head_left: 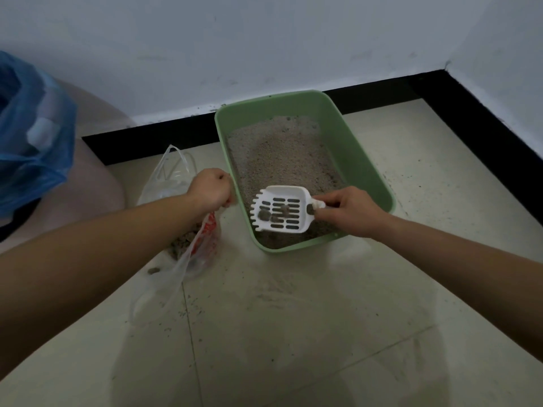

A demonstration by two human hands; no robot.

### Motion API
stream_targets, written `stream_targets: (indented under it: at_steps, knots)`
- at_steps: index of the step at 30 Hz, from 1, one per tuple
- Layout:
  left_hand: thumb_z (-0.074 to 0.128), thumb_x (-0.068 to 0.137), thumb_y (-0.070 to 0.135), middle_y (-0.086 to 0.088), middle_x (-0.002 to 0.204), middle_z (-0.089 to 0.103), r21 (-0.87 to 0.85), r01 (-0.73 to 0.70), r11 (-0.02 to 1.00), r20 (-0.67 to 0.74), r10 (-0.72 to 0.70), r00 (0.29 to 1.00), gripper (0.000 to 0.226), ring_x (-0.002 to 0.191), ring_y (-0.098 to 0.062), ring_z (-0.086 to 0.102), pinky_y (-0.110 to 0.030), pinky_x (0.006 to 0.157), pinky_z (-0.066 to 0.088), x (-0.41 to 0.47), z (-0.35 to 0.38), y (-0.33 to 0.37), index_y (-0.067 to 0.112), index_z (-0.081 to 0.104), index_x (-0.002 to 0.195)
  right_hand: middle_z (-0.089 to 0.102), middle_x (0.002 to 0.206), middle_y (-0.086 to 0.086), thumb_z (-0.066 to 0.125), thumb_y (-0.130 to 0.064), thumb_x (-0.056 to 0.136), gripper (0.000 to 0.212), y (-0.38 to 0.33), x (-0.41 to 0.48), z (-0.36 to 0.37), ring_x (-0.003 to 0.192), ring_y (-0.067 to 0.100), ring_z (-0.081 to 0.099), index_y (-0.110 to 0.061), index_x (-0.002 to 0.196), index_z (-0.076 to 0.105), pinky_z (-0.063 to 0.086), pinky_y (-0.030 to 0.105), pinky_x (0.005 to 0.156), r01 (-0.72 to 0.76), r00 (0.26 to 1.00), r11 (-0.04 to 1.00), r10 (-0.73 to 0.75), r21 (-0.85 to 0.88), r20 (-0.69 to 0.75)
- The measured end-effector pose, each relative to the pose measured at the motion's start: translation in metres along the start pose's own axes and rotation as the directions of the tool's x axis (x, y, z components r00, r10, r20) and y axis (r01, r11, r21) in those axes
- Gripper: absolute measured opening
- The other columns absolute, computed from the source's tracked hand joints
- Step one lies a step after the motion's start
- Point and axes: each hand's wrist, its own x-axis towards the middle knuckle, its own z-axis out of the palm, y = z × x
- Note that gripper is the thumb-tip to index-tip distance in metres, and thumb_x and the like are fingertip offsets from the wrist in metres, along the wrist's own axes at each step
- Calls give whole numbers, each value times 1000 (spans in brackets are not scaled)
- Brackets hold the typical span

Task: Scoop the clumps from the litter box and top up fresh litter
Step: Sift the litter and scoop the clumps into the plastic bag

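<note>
White slotted scoop (279, 208), carrying dark clumps (264, 215), sits pinched by its handle in our right hand (351, 214) over the near end of the green litter box (367, 160). Our left hand (210, 189), just beside the box's left rim, grips the clear plastic bag (176, 177) on the floor (293, 318).

Litter box (364, 136), plastic bag (164, 292) on floor (293, 333)

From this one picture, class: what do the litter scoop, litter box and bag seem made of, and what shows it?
Litter scoop: rigid white plastic, matte; moulded slots and teeth. Litter box: green plastic, smooth, slight sheen; one-piece rounded rim. Bag: thin clear plastic film, probably polythene; crumpled, see-through, red print.
</note>
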Motion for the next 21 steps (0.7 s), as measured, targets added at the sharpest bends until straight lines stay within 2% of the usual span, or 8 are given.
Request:
stream_targets:
  at_steps: [5,9,11,14,16,18,19,21]
  knots:
    - [50,91,24,-9,107,67,198,1,980,-200,40,979,30,96,-30,64,-39,88,53,7,-36,-27,17,62,117,70,70,3,67,-35,90,23,-7,7,1,44,1,45,-37,112,74,38,23,52,-26,1000,999,26,-37,4]
    - [55,86,24,-20,141,42,351,158,923,-311,-44,949,52,130,-38,41,-44,109,37,15,-68,-50,15,49,137,76,95,2,71,-34,88,21,-15,11,0,66,8,60,-34,109,76,48,27,66,-67,996,991,73,115,-49]
    - [55,87,24,-24,143,39,435,247,866,-301,-119,946,57,132,-41,37,-43,108,35,15,-81,-59,12,43,141,76,91,1,71,-37,89,21,-28,13,-1,57,5,52,-34,109,75,47,27,61,-54,996,981,66,184,-58]
    - [55,89,26,-24,136,47,450,331,830,-266,-229,936,58,122,-43,47,-44,97,44,17,-96,-75,5,37,140,72,70,-5,68,-42,91,24,-59,18,7,46,6,43,-35,113,73,43,29,51,52,998,983,-45,178,-44]
    - [55,91,23,-24,132,50,388,360,848,-240,-284,928,57,117,-42,51,-44,92,47,17,-100,-81,1,34,140,65,61,-17,63,-44,93,27,-86,22,20,47,8,50,-33,116,72,48,27,49,146,987,989,-143,36,-73]
    - [55,91,19,-25,129,50,368,371,853,-237,-300,924,56,113,-42,53,-43,85,49,18,-103,-83,0,34,139,67,71,-14,55,-44,96,24,-114,27,37,55,12,60,-32,110,71,55,27,59,245,961,940,-268,-239,-67]
    - [55,91,16,-25,126,52,365,367,855,-242,-293,925,53,108,-41,56,-42,79,50,18,-104,-83,0,36,137,68,76,-10,53,-40,97,22,-126,29,47,63,14,63,-29,105,70,56,30,73,294,941,863,-336,-411,-33]
    - [54,88,13,-24,114,57,323,357,877,-249,-285,926,46,92,-38,60,-38,66,51,21,-106,-83,0,41,130,67,86,-4,57,-26,94,14,-142,30,67,80,20,62,-23,103,66,44,36,90,413,858,587,-506,-696,83]
